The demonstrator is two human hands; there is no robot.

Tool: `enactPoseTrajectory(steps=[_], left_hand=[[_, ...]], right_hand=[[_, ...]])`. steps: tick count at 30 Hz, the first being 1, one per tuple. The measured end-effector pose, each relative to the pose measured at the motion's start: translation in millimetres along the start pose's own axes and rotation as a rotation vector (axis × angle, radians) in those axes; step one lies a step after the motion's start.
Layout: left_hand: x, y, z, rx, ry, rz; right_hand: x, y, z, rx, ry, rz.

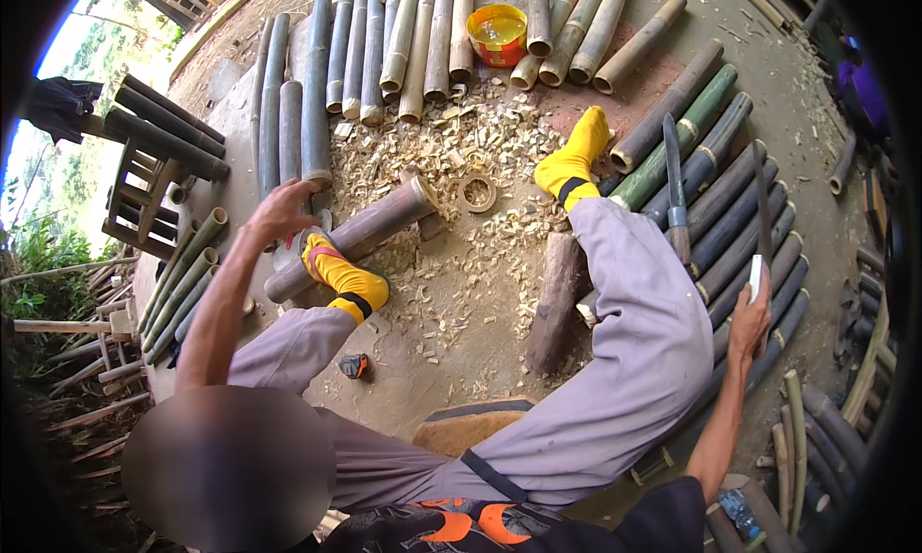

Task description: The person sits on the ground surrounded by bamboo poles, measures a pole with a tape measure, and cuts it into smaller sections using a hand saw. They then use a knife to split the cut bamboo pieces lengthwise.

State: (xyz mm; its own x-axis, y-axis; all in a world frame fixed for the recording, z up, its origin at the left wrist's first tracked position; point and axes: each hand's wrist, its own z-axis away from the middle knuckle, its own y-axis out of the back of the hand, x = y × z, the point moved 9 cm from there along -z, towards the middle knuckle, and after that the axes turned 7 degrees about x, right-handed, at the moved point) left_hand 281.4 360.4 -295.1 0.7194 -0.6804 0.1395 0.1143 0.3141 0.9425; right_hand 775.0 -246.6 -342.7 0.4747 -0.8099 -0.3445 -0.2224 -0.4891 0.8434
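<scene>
I sit on the floor (451,313) among bamboo. My left hand (280,210) reaches out to a bamboo pole (351,238) that lies slanted in front of me, its cut end toward the chip pile; the fingers are spread loose over the near end of the pole and touch it, not closed round it. My left foot, in a yellow sock (344,279), rests against the same pole just below the hand. My right hand (750,318) is out at the right side, its grip closed round the pale handle of a long knife (761,228), the dark blade pointing away from me over a row of dark poles (744,255). A second knife (674,190) lies on those poles, just left of the one I hold. My right leg stretches forward, its yellow sock (574,159) near the middle of the floor, at the edge of a heap of chips (451,149). A cut bamboo ring (476,192) lies in the chips between pole and right foot. A short log (555,303) lies by my right knee. At the far edge stands an orange bowl (497,34) between rows of pale poles (423,44). More dark poles (312,101) lie at the far left. A small black-and-orange thing (353,365) lies by my left thigh; I cannot tell what it is.
</scene>
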Motion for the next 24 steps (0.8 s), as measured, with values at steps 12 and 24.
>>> enactPoseTrajectory(steps=[12,24], left_hand=[[-14,-40,82,-0.307,0.014,0.058],[-52,-245,94,0.011,0.402,1.011]], right_hand=[[26,-44,5,-0.11,-0.012,-0.049],[-348,-174,60,-0.932,0.631,-0.37]])
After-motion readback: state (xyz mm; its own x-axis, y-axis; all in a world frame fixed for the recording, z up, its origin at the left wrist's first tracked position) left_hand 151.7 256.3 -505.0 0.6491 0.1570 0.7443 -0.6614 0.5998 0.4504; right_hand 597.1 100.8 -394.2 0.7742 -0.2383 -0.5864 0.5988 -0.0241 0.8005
